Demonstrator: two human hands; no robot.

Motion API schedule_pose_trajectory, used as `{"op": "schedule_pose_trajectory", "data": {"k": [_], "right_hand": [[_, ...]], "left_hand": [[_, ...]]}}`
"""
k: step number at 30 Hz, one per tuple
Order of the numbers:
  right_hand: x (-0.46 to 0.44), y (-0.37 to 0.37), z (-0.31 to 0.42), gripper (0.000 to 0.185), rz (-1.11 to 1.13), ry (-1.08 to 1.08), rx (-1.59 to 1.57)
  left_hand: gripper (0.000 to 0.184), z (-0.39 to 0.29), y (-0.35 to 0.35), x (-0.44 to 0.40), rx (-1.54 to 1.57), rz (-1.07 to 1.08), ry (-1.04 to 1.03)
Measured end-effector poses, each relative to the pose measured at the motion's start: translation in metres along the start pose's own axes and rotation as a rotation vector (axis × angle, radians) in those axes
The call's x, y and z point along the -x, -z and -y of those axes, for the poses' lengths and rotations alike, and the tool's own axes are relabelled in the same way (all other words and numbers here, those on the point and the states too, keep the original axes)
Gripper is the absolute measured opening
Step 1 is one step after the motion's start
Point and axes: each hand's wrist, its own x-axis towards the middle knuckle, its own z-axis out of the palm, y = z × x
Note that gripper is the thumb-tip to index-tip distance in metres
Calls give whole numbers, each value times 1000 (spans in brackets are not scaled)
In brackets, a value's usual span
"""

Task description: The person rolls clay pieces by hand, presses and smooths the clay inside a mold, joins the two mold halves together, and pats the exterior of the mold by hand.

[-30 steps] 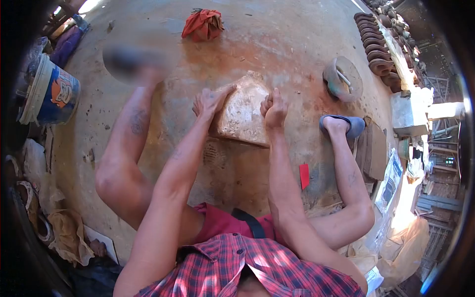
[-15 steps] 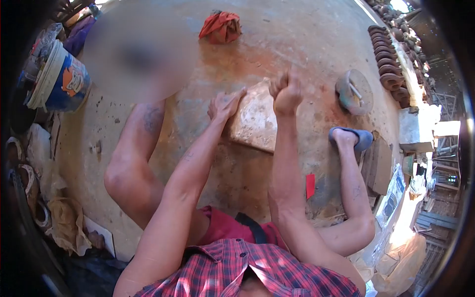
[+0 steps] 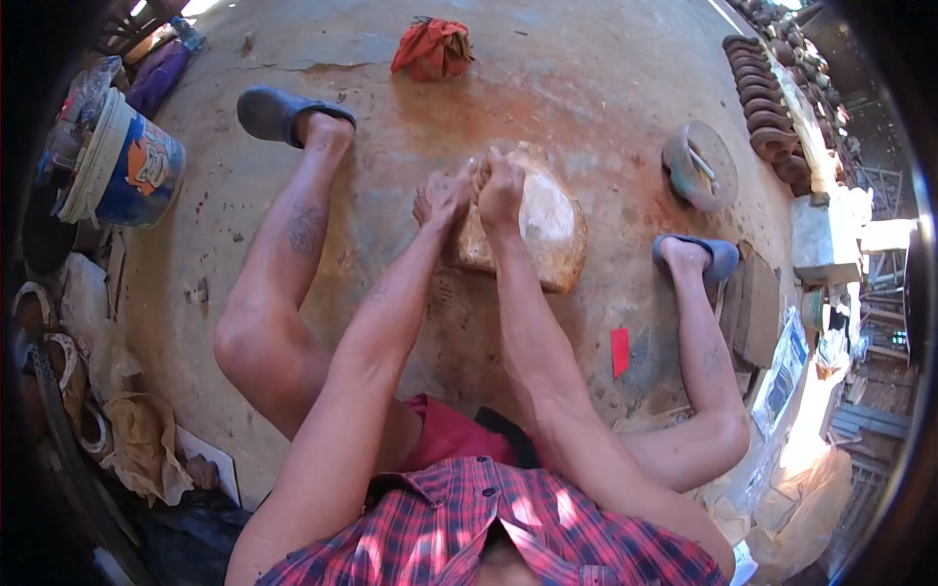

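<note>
A pale, brown-edged stone-like slab (image 3: pixel 552 223) lies on the floor between my legs, its right side rounded. At its upper left edge my left hand (image 3: pixel 445 198) is closed, fingers curled inward. Close beside it, my right hand (image 3: pixel 500 190) makes a fist over the slab's left part. Whatever either hand grips is hidden by the fingers. My right forearm covers part of the slab's near left area.
A crumpled red-orange cloth bundle (image 3: pixel 433 49) lies ahead. To the right are a round bowl (image 3: pixel 708 161) with a stick in it and a row of brown curved pieces (image 3: pixel 757 98). A bucket (image 3: pixel 137 166) stands left; a red strip (image 3: pixel 620 353) lies near my right leg.
My right hand has moved left and down, from above the slab to beside my left hand. The left hand's fingers, stretched along the slab's edge before, are now curled.
</note>
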Motion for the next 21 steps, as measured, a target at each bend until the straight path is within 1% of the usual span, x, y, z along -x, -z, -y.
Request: {"op": "schedule_pose_trajectory", "data": {"k": [1, 2, 4, 6, 8, 9, 10, 11, 12, 13, 14, 16, 18, 19, 20, 21], "right_hand": [[2, -6, 14, 48, 8, -15, 2], [3, -12, 27, 48, 23, 7, -70], [14, -4, 8, 48, 6, -13, -35], [27, 5, -5, 48, -25, -11, 33], [3, 7, -7, 48, -11, 29, 91], [5, 15, -13, 48, -22, 2, 124], [3, 12, 10, 48, -21, 25, 125], [7, 0, 51, 47, 30, 65, 27], [17, -3, 69, 47, 64, 85, -72], [21, 10, 42, 47, 40, 80, -73], [20, 31, -1, 46, -11, 50, 63], [5, 29, -4, 50, -94, -39, 221], [3, 27, 4, 51, -73, -50, 103], [-2, 18, 32, 50, -78, -56, -32], [-12, 23, 23, 50, -73, -48, -38], [-18, 35, -1, 48, -107, -21, -23]], "left_hand": [[91, -3, -2, 2, 3, 5, -7], [91, -4, -2, 0, 2, -11, -3], [91, 5, -3, 2, -10, -19, 32], [91, 1, 1, 7, 8, -19, 21], [91, -10, 2, 0, 9, -59, -9], [91, -2, -1, 6, -17, -62, 9], [89, -8, 7, 11, -15, 5, 7], [89, -15, 7, 6, -10, 0, -7], [88, -9, 4, 6, -14, -41, 5], [87, -4, -1, 9, -24, -73, 14], [86, -8, 3, 16, -12, -57, 28], [85, -4, 0, 4, -34, -36, -16], [85, 10, -8, 0, -82, -15, -15], [85, 6, -10, -4, -73, -64, -17], [86, 7, -11, -6, -67, -110, -10], [86, 12, -9, -4, -77, -109, -11]]}}
